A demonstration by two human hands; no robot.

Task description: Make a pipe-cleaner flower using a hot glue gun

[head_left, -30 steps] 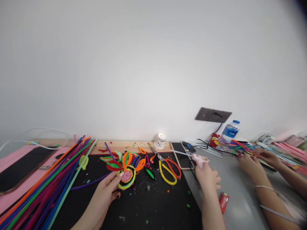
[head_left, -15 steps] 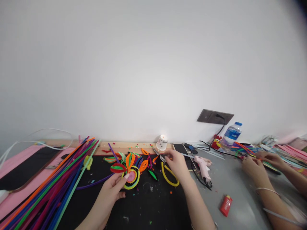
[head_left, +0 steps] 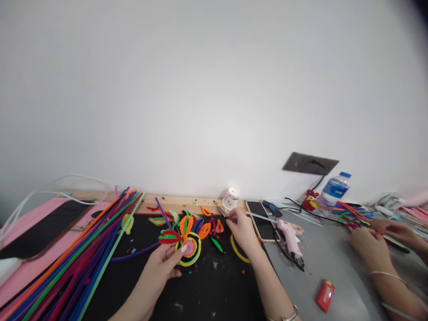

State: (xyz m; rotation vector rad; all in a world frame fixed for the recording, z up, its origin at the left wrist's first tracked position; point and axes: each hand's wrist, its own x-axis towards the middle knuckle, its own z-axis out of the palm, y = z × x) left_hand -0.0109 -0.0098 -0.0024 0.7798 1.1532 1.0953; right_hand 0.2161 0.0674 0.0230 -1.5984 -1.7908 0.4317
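My left hand (head_left: pixel 167 258) is closed on a pipe-cleaner flower (head_left: pixel 190 247), thumb pressing near its round pink centre. Yellow, black and orange rings circle that centre, and looped orange, red and green petals stick out on its upper left. My right hand (head_left: pixel 241 229) reaches to small scissors (head_left: pixel 221 211) by the white paper cup (head_left: pixel 230 199), its fingers closed round the handle end, which they mostly hide. Under the right wrist lies a yellow pipe-cleaner loop (head_left: pixel 238 250). Orange loops (head_left: pixel 205 231) and a green leaf-shaped loop (head_left: pixel 216 245) lie between my hands.
Long pipe cleaners (head_left: pixel 90 249) lie bundled at left, over a pink sheet (head_left: pixel 40 218). At right are a phone (head_left: pixel 262 220), a pink glue gun (head_left: pixel 289 238) with its cord, a red lighter (head_left: pixel 325 295) and a water bottle (head_left: pixel 334 194). Another person's hands (head_left: pixel 371 247) work farther right.
My right hand has shifted left over the scissors' handle, now covering it. The left hand still holds the flower. The whole view has swung slightly left.
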